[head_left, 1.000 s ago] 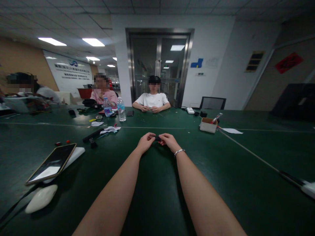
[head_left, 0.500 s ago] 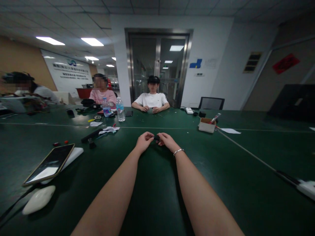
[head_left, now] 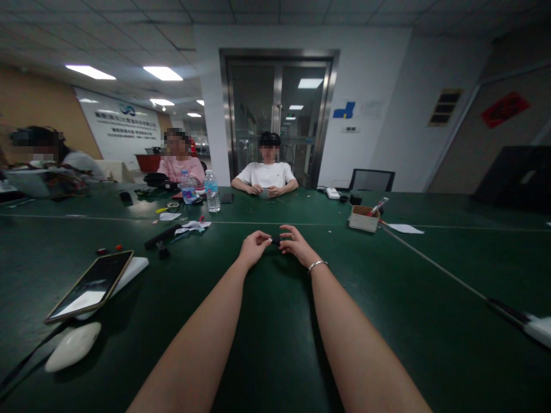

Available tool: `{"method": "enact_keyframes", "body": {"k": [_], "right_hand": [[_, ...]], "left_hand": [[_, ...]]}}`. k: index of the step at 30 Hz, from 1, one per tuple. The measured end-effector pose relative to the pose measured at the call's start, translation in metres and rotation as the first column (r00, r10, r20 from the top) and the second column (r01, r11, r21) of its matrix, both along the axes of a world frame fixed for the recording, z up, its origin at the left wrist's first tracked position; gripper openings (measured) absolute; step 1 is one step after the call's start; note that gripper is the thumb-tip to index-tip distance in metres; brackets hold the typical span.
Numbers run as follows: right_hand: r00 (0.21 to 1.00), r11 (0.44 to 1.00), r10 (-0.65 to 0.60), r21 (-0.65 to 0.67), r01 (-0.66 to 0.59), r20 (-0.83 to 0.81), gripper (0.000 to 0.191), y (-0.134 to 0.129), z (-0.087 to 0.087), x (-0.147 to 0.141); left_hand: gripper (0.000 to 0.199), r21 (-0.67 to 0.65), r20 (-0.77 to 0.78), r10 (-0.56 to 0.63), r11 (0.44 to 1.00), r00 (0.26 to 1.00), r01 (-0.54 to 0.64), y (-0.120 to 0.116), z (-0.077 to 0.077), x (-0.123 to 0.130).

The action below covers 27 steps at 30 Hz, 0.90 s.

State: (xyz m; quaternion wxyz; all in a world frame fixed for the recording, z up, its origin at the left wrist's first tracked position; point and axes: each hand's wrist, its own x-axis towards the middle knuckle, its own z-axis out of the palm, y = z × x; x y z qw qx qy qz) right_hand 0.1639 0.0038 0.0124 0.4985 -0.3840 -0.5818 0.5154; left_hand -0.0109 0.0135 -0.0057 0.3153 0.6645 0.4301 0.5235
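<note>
Between my two hands, just above the green table [head_left: 275, 321], is a small dark object [head_left: 276, 241] with a pale bit at its left end; it is too small to name. My left hand [head_left: 255, 245] pinches it by that left end between thumb and fingers. At its right end is my right hand [head_left: 295, 245], with a silver bracelet at the wrist. The fingers of this hand are spread apart, close to the dark object; whether a fingertip touches it is hard to see.
On the left lie a phone [head_left: 92, 284] propped on a white block and a white mouse [head_left: 73, 347]. Two water bottles [head_left: 212, 192] stand farther back. A small box [head_left: 364, 219] with a pen and a cable [head_left: 434, 263] are on the right. A person [head_left: 267, 172] sits opposite.
My right hand's fingers have opened and spread away from the small dark object, exposing more of it. My left hand keeps its pinch. The view has shifted slightly.
</note>
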Motion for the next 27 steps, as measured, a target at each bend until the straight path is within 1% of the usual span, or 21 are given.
{"method": "enact_keyframes", "body": {"k": [1,3,5,6,8,9,10,12,13,15,16,18,19,20,21,23,25,27], "right_hand": [[1.000,1.000,-0.016,-0.017,0.016,-0.008,0.038,0.0008,-0.0007,0.0001],[0.999,0.998,-0.021,-0.055,0.023,0.039,0.022,0.0022,-0.0016,-0.0004],[0.997,0.999,-0.009,-0.051,0.013,0.082,0.017,0.0030,-0.0018,-0.0011],[0.997,0.999,-0.005,-0.032,0.007,0.078,0.018,0.0030,-0.0017,-0.0012],[0.999,1.000,-0.010,0.007,0.010,0.032,0.038,0.0027,-0.0013,-0.0010],[1.000,1.000,-0.018,0.010,0.018,0.014,0.045,0.0025,-0.0012,-0.0011],[1.000,1.000,-0.026,0.000,0.026,0.014,0.044,0.0024,-0.0010,-0.0014],[0.997,0.999,-0.029,-0.038,0.032,0.064,0.026,0.0027,-0.0010,-0.0025],[0.995,0.998,-0.026,-0.049,0.031,0.099,0.020,0.0029,-0.0010,-0.0031],[0.992,0.999,-0.017,-0.038,0.022,0.128,0.018,0.0029,-0.0012,-0.0035],[0.993,1.000,-0.015,-0.022,0.017,0.113,0.021,0.0027,-0.0012,-0.0032],[0.999,1.000,-0.017,-0.002,0.017,0.048,0.046,0.0024,-0.0013,-0.0019],[1.000,1.000,-0.020,-0.005,0.020,0.020,0.056,0.0024,-0.0014,-0.0013],[1.000,1.000,-0.023,-0.021,0.023,0.010,0.057,0.0027,-0.0014,-0.0010],[1.000,0.999,-0.023,-0.043,0.024,0.019,0.051,0.0032,-0.0014,-0.0009],[0.997,0.997,-0.016,-0.075,0.021,0.071,0.032,0.0045,-0.0015,-0.0011],[0.993,0.998,-0.002,-0.061,0.009,0.120,0.025,0.0053,-0.0018,-0.0004],[0.993,1.000,0.007,-0.009,-0.006,0.114,0.023,0.0049,-0.0021,0.0019]], "left_hand": [[0.017,0.001,0.020,-0.004,1.000,1.000,0.004,0.0010,-0.0010,0.0003],[0.017,0.004,0.059,-0.022,1.000,0.998,0.021,0.0025,-0.0023,0.0011],[0.018,0.013,0.075,-0.034,0.999,0.997,0.033,0.0030,-0.0026,0.0018],[0.017,0.018,0.078,-0.033,0.999,0.996,0.032,0.0030,-0.0024,0.0020],[0.017,0.025,0.083,-0.024,0.999,0.996,0.022,0.0024,-0.0016,0.0018],[0.017,0.026,0.088,-0.021,0.999,0.996,0.018,0.0020,-0.0012,0.0016],[0.017,0.025,0.096,-0.021,1.000,0.995,0.019,0.0017,-0.0009,0.0015],[0.017,0.023,0.105,-0.030,0.999,0.994,0.028,0.0012,-0.0005,0.0013],[0.017,0.022,0.106,-0.036,0.999,0.994,0.034,0.0011,-0.0004,0.0013],[0.016,0.020,0.104,-0.042,0.999,0.994,0.040,0.0013,-0.0003,0.0012],[0.016,0.019,0.105,-0.036,0.999,0.994,0.034,0.0015,-0.0003,0.0010],[0.016,0.020,0.113,-0.017,1.000,0.993,0.015,0.0021,-0.0001,0.0002],[0.016,0.021,0.120,-0.011,1.000,0.993,0.009,0.0025,0.0000,-0.0002],[0.016,0.022,0.127,-0.012,1.000,0.992,0.010,0.0028,0.0001,-0.0006],[0.017,0.022,0.135,-0.023,1.000,0.991,0.020,0.0031,0.0000,-0.0008],[0.017,0.023,0.137,-0.058,0.998,0.989,0.056,0.0034,-0.0001,-0.0009],[0.017,0.023,0.115,-0.077,0.997,0.990,0.074,0.0030,0.0000,-0.0006],[0.017,0.019,0.094,-0.057,0.998,0.994,0.056,0.0018,0.0009,-0.0004]]}}
